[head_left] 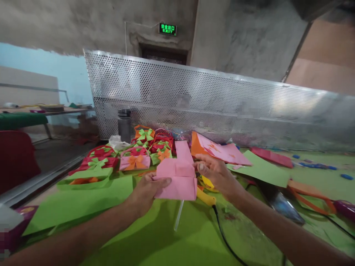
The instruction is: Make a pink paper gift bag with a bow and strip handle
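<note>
Head view: left hand [143, 191] is pinching the pink folded piece [179, 189] at its left edge.
Right hand [219, 174]: curling near its right edge; cannot tell its grip.
Pink folded piece: sitting between the hands; likely handling light, soft, flexible; edges suiting gentle pinching.

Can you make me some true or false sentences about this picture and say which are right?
1. The left hand holds a folded pink piece. True.
2. The exit sign glows red. False: the exit sign glows green.
3. A black cord runs from the yellow tool. True.
4. The dark bottle lies on its side. False: the dark bottle stands upright.
5. The pink bag has an orange bow. True.
</note>
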Motion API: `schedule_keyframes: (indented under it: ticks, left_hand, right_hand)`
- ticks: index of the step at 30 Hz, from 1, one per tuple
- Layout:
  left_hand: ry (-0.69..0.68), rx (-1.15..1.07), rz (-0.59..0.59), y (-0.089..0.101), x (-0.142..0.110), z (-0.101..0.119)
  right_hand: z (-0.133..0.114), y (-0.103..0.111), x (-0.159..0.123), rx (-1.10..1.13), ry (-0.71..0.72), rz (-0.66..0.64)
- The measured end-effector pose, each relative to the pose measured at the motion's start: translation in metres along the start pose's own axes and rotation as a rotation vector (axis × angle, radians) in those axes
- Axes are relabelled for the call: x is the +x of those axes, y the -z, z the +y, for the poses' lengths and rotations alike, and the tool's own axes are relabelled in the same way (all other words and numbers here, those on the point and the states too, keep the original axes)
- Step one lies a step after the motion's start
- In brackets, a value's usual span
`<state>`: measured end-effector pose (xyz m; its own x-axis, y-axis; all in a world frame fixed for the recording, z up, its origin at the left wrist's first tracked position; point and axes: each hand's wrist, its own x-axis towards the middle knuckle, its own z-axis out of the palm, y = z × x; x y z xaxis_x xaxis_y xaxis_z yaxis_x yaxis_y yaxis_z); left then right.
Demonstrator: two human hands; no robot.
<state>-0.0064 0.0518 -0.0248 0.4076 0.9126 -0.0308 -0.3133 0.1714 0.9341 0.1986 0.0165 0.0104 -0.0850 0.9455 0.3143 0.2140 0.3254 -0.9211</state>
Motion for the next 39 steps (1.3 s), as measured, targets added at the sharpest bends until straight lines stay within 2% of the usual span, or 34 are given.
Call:
schedule_keyframes:
  ticks: [2, 5, 7, 14, 22, 26, 33, 36, 39]
  left_hand:
    - [-0.013, -0.023, 0.024, -0.001, 0.000, 0.001]
    - [-0.015, -0.056, -0.002, -0.003, -0.002, -0.001]
    - [0.010, -0.077, -0.017, -0.004, -0.003, -0.004]
    - [0.098, -0.085, 0.010, -0.007, -0.004, -0.020]
    - [0.150, -0.123, 0.041, -0.011, -0.007, -0.024]
    - [0.143, -0.139, 0.050, -0.012, -0.008, -0.025]
    - [0.107, -0.141, -0.016, -0.014, -0.010, -0.026]
    - [0.064, -0.136, -0.030, -0.013, -0.009, -0.024]
    - [0.044, -0.108, -0.003, -0.012, -0.009, -0.021]
  right_hand:
    - [0.010, -0.004, -0.007, 0.066, -0.020, -0.027]
    - [0.020, -0.015, -0.017, 0.159, -0.008, -0.130]
    - [0.024, -0.021, -0.022, 0.182, -0.035, -0.148]
    - [0.033, -0.018, -0.031, -0.012, -0.112, -0.003]
    - [0.033, -0.015, -0.035, -0.056, -0.126, 0.014]
    - [0.033, -0.015, -0.036, -0.034, -0.125, -0.002]
    - [0.031, -0.015, -0.038, 0.008, -0.146, 0.001]
    - [0.029, -0.012, -0.038, 0.054, -0.108, 0.085]
    - [0.029, -0.009, -0.037, -0.003, -0.062, 0.160]
